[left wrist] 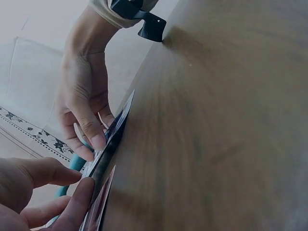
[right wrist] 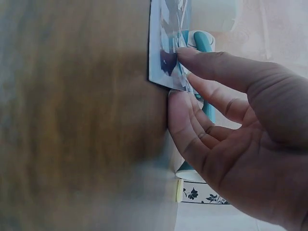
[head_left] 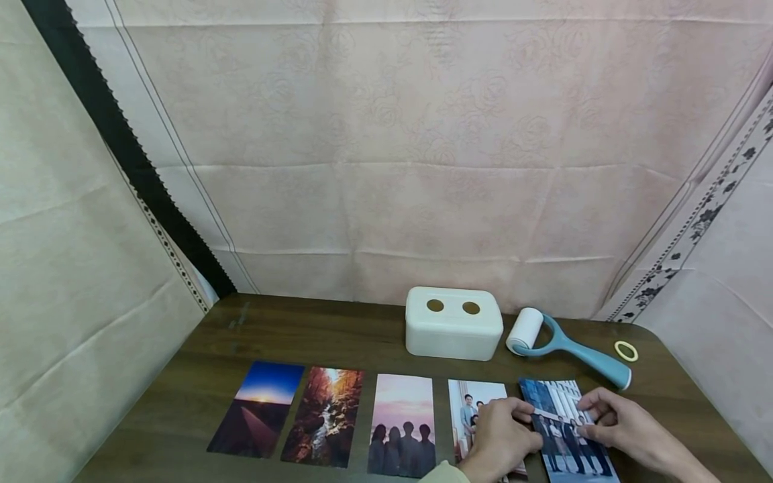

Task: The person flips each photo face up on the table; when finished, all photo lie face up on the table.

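The rightmost photo point(head_left: 570, 443), a blue-toned print of several people, lies between both hands. Across its middle runs a thin clear plastic strip point(head_left: 553, 417), glossy in the right wrist view. At the photo's left edge, my left hand point(head_left: 502, 433) pinches the strip's end with thumb and forefinger. On the other side my right hand point(head_left: 625, 426) pinches the strip between thumb and fingers, its fingertips by the photo's right edge. Partly hidden beneath the left hand is another photo point(head_left: 465, 406) of people.
Three more photos lie leftward in a row: silhouettes point(head_left: 401, 426), an autumn stream point(head_left: 323, 416) and a sunset road point(head_left: 256, 409). Behind stand a white box point(head_left: 453, 335) with two holes and a blue-handled lint roller point(head_left: 580, 349). A yellowish ring point(head_left: 626, 351) lies at right.
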